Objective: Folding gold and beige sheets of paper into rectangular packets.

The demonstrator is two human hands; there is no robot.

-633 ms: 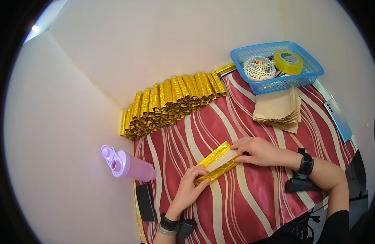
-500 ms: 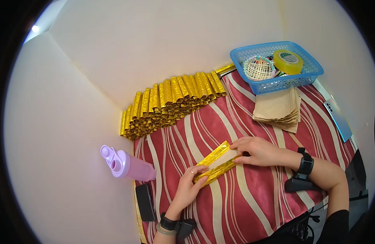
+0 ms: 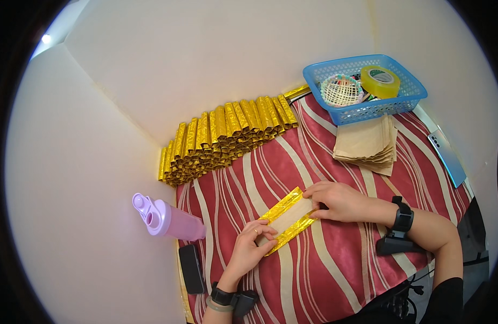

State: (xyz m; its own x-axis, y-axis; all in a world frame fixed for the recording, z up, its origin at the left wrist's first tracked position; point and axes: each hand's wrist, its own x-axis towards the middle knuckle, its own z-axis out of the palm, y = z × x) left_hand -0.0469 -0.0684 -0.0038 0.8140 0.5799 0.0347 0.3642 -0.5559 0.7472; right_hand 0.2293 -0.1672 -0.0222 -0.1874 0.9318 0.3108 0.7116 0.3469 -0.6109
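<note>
A sheet of gold paper point(image 3: 291, 217) lies slanted on the cloth in front of me, its two long edges folded inward so a tan strip of its underside shows between gold bands. My left hand point(image 3: 250, 249) grips the nearer left end, thumb and fingers bent over the folded edges. At the far right end, my right hand point(image 3: 338, 201) pinches the paper between thumb and fingers. Part of each end is covered by my fingers. Beyond my hands, several gold paper tubes point(image 3: 227, 132) are stacked in rows against the wall.
A blue basket point(image 3: 362, 115) at the far right holds a roll of clear tape point(image 3: 379, 82) and a small woven basket point(image 3: 342, 90). Tan paper sheets point(image 3: 366, 141) lie before it. A silver-blue phone point(image 3: 447, 158) is at right; a purple bottle point(image 3: 176, 220) and black phone point(image 3: 192, 269) are at left.
The folded edges of the gold paper have spread apart, and a wider tan strip shows between them. My left fingers have curled further in over its end. My right hand has barely moved.
</note>
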